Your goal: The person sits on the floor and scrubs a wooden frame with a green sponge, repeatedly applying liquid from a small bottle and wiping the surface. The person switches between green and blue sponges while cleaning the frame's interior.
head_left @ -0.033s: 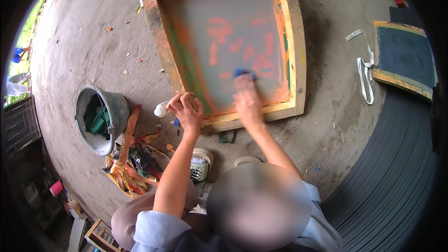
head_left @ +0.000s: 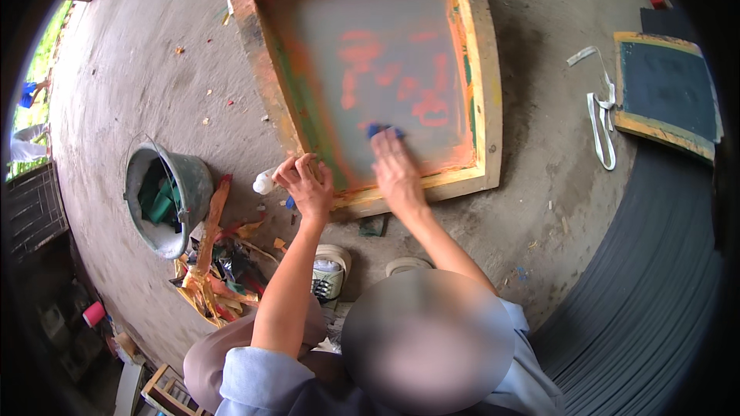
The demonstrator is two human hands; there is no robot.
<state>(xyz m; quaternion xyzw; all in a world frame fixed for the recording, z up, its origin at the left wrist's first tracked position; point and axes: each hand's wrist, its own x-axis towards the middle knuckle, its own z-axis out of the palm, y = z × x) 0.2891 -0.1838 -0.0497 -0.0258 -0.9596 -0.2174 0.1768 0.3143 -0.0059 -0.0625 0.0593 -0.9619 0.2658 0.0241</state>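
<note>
A wooden-framed printing screen (head_left: 487, 92) leans tilted in front of me, its grey mesh (head_left: 327, 19) smeared with orange around the edges and marked with orange-red shapes in the middle. My left hand (head_left: 308, 191) curls its fingers over the near left corner of the wooden frame. On the lower part of the mesh, my right hand (head_left: 398, 181) presses down a small blue pad or cloth (head_left: 375, 132). Most of that blue piece is hidden under the fingers, so its exact kind cannot be told. Beside my left hand lies a small white bottle-like object (head_left: 264, 182).
A grey bucket (head_left: 202, 192) with green pieces inside stands at left, beside a heap of torn scraps (head_left: 206, 273). At right lie a white strap (head_left: 600, 131), a second, dark-meshed screen (head_left: 667, 88) and long dark ridged strips (head_left: 640, 277). My shoe (head_left: 327, 281) is below the frame.
My right hand has slid left and slightly nearer across the mesh with the blue piece. My left hand stays at the frame's corner.
</note>
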